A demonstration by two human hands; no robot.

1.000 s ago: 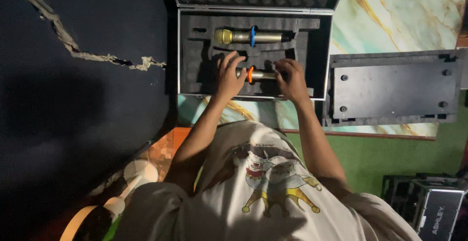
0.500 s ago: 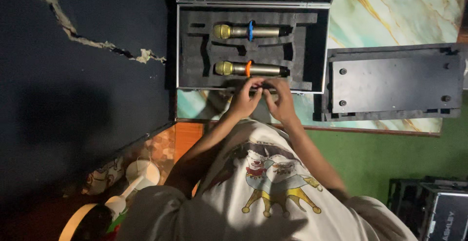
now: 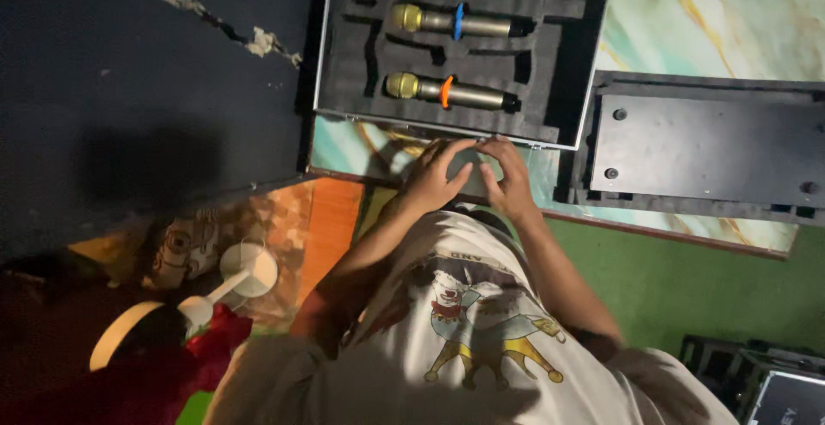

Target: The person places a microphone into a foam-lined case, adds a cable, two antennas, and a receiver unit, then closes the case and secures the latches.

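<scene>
An open black case (image 3: 320,64) with a metal rim and foam lining lies on a marbled surface (image 3: 730,21). Two gold-headed microphones lie in its slots, one with a blue ring (image 3: 481,23) behind one with an orange ring (image 3: 473,94). My left hand (image 3: 434,180) and my right hand (image 3: 509,183) meet fingertip to fingertip at the case's near edge, fingers arched, with nothing visibly in them. Neither hand touches a microphone.
A flat black panel with screws (image 3: 705,146) sits right of the case. Below it runs a green floor (image 3: 687,287). A white round-headed object (image 3: 245,270) lies on patterned cloth at the left. Dark boxes (image 3: 773,382) stand at the bottom right.
Both hands were on the orange-ringed microphone in the case. They let go of it and drew back to the case's near edge, where they now meet.
</scene>
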